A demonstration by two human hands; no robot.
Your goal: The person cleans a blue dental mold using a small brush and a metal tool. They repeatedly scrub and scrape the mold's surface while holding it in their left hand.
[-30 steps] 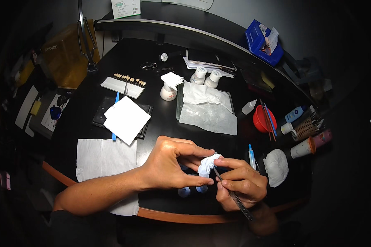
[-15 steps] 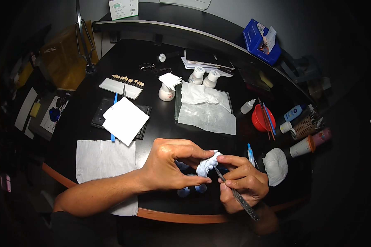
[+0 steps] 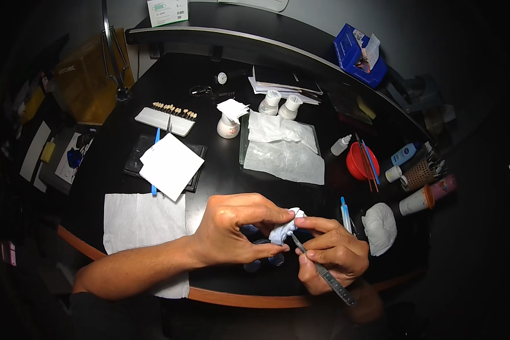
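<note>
My left hand [image 3: 235, 225] grips a pale bluish-white dental cast [image 3: 281, 231] between thumb and fingers, above the near part of the table. In my right hand [image 3: 337, 252] is a metal scalpel [image 3: 327, 277], held like a pen, its flat handle slanting down to the lower right. The scalpel's tip meets the cast's near right edge, though contact is too small to make out. My right index finger also rests against the cast. Beneath the hands, partly hidden, lie several dark blue rounded pieces [image 3: 276, 259] whose kind I cannot tell.
Left of my hands lie a paper towel [image 3: 144, 221] and a white pad [image 3: 173, 164]; a tooth shade guide [image 3: 167, 120] sits farther back. White bottles [image 3: 228, 128] stand near a paper-covered glass slab [image 3: 283, 161]. To the right are a red bowl [image 3: 359, 162] and a white cloth bundle [image 3: 378, 229].
The cast has tilted in my hands, showing less of its toothed side. The scalpel's tip has shifted slightly left and down along it. Both hands keep their hold.
</note>
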